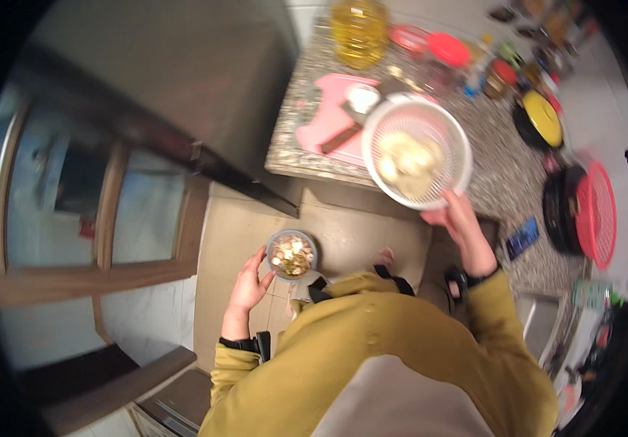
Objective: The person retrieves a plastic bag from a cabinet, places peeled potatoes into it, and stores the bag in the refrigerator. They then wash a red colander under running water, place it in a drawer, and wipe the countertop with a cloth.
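Observation:
My right hand [464, 232] grips the near rim of a white plastic colander [464, 147]. Several pale, rounded food pieces [409, 158], blurred, lie inside it. The colander is at the counter's front edge and hides part of a pink cutting board [327, 112]. On that board rests a knife with a dark handle [341, 138], beside a small white round item [362, 99]. My left hand [248, 284] is empty, its fingers apart. In the picture it overlaps the edge of a grey-blue bin [315, 257] of food scraps on the floor; contact cannot be told.
A bottle of yellow oil [360, 33] and a red-lidded jar [448, 52] stand at the back of the granite counter [502, 180]. To the right are a phone [521, 239], a yellow-lidded pot [542, 119] and a red basket [598, 216]. A dark refrigerator-like cabinet [226, 93] borders the left.

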A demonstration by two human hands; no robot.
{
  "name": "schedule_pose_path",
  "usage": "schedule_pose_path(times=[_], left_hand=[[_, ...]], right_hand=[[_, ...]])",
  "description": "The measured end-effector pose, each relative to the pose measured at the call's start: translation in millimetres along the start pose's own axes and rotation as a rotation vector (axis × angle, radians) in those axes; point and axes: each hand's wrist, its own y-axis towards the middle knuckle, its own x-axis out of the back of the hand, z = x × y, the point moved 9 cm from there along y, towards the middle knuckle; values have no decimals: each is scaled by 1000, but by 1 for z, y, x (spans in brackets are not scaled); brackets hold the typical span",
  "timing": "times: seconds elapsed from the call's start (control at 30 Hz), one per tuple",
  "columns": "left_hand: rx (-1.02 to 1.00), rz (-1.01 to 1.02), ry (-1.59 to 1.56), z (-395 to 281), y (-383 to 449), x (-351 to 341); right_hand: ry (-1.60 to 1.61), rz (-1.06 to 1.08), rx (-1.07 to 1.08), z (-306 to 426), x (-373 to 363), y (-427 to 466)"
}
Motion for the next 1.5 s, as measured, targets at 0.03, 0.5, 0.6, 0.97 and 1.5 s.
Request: schedule_pose_path(times=[0.03,0.5,0.6,0.97,1.5], left_hand=[[13,-57,-104,16,2,21],[99,-206,-1761,179,177,331],[126,-82,-1887,185,199,334],[45,-77,-1928,215,177,305],[93,745,-1949,86,-70,127]], right_hand=[[-28,-56,-41,-12,-3,-15],[328,-509,-23,-203,-174,-302],[423,-591,12,-236,-213,-358],[563,-763,106,-342,-297,-497],[610,-796,39,-492,-422,-604]])
